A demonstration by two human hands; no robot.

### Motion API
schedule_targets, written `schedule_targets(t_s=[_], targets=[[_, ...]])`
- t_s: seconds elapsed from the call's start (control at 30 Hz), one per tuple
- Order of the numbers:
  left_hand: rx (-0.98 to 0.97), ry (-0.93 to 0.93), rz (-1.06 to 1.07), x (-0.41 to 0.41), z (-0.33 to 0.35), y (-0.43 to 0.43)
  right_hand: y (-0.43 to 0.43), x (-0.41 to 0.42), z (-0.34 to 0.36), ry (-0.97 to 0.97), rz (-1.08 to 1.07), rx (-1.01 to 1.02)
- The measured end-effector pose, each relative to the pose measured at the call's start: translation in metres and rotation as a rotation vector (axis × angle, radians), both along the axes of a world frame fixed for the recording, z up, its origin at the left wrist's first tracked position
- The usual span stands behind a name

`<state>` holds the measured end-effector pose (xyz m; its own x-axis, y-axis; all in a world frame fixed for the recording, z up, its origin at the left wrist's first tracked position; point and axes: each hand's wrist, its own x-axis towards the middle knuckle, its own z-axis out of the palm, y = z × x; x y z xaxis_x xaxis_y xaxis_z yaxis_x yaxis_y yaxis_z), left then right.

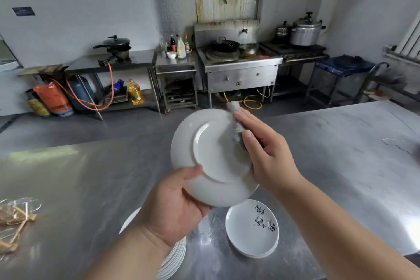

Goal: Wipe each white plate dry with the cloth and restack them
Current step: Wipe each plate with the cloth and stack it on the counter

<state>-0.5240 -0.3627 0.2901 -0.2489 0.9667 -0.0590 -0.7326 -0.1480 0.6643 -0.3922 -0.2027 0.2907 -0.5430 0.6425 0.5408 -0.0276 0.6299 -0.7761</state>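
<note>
A: Where is the plate point(213, 157) at this moment?

B: It is in the air above the steel tabletop point(341, 166), tilted, with its underside and foot ring turned to the camera.

A: And the hands, what do they do?

B: The left hand point(175, 202) grips the plate at the lower left rim. The thumb lies on the underside and the other fingers are hidden behind the plate. The right hand point(266, 154) holds the grey cloth point(237, 129) between the thumb and nearly straight fingers, and presses it on the right part of the underside. The upper end of the cloth sticks out over the far rim.

A: Are other plates in view?

B: Yes. A tall stack point(175, 259) of white plates stands on the near edge of the tabletop, mostly hidden under the left forearm. Just beside it, to the right, is a small stack point(252, 229); its top plate has dark brush marks. I cannot count either stack.

A: Anything more on the tabletop?

B: Some wooden sticks point(13, 218) lie at the far left, well apart from the plates.
</note>
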Motion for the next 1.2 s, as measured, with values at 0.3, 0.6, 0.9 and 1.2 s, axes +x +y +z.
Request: schedule_targets(t_s=[0.3,0.6,0.9,1.2], targets=[[-0.040,-0.022,0.086,0.003,-0.003,0.020,-0.071,-0.008,-0.036,-0.163,-0.297,0.085],[-0.002,-0.006,-0.014,0.007,-0.008,0.025,0.008,0.005,-0.003,-0.093,-0.050,-0.249],[-0.114,-0.004,0.101,0.024,-0.019,0.051,-0.061,0.005,-0.048,-0.333,-0.261,0.051],[-0.211,-0.022,0.221,0.051,-0.022,0.078,-0.025,0.024,-0.042,-0.526,-0.164,0.044]])
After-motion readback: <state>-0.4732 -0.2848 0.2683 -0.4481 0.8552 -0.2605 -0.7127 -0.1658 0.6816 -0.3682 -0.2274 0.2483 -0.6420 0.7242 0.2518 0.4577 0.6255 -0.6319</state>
